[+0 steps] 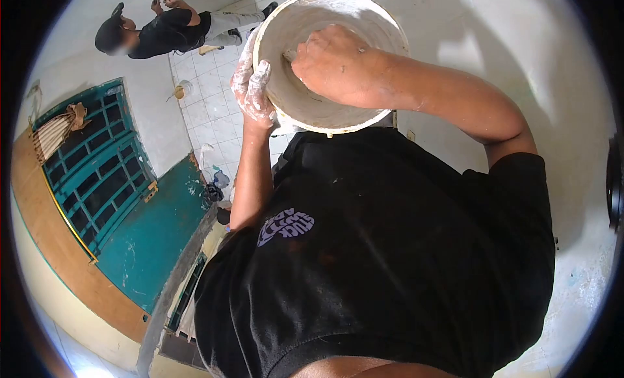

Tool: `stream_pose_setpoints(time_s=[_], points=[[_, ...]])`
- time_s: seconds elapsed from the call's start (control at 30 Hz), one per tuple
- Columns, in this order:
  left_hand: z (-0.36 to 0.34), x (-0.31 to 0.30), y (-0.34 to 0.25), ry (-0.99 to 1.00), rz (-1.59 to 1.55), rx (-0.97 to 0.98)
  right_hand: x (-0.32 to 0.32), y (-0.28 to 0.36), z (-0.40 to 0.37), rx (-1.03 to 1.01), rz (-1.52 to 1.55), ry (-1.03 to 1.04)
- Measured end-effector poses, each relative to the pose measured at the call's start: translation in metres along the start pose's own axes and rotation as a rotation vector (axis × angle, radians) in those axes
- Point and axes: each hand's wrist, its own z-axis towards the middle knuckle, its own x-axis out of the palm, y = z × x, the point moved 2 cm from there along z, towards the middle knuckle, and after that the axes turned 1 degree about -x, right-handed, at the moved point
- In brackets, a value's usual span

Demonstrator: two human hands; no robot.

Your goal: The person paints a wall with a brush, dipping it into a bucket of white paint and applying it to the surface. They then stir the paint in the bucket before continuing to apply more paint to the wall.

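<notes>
A whitish bucket (270,98), its inside smeared with pale paste, is held up in front of my chest. My left hand (253,89), coated in white paste, grips the bucket's left side near the rim. My right hand (335,66) is down inside the bucket with its fingers curled closed. A small pale edge shows beside those fingers, but what it belongs to is hidden by the hand and I cannot name it.
Another person (166,33) in dark clothes and a cap is at the upper left, hands raised. A teal door (140,241) with a barred window stands at left. White floor tiles (211,105) lie beyond the bucket, with a dark bundle (213,193) on them. A pale wall (468,27) rises at right.
</notes>
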Motion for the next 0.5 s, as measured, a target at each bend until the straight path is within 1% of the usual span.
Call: stream_pose_setpoints(time_s=[0.07, 0.1, 0.2, 0.23, 0.3, 0.37, 0.43, 0.47, 0.5], points=[[-0.007, -0.001, 0.005, -0.009, -0.019, -0.011, 0.006, -0.002, -0.003, -0.012, 0.016, -0.087], [-0.006, -0.001, 0.003, -0.011, -0.025, -0.059, 0.009, -0.004, -0.004, -0.022, 0.022, -0.13], [-0.002, -0.001, -0.007, -0.01, -0.045, -0.165, 0.017, -0.009, 0.0, -0.039, 0.064, -0.15], [0.0, 0.0, -0.008, -0.011, -0.056, -0.169, 0.016, -0.008, -0.001, -0.01, 0.101, -0.101], [-0.001, 0.001, -0.009, -0.004, -0.021, -0.072, 0.005, -0.005, -0.009, 0.057, 0.176, -0.008], [-0.01, 0.001, 0.005, 0.004, 0.074, 0.124, 0.003, -0.006, -0.018, 0.123, 0.254, -0.016], [-0.02, 0.002, 0.008, 0.016, -0.088, -0.188, -0.002, -0.006, -0.028, 0.188, 0.319, -0.037], [-0.021, 0.002, 0.014, -0.008, -0.015, -0.033, -0.006, -0.004, -0.034, 0.22, 0.344, -0.057], [-0.014, 0.001, 0.004, -0.025, -0.007, 0.022, -0.011, -0.004, -0.04, 0.252, 0.37, -0.078]])
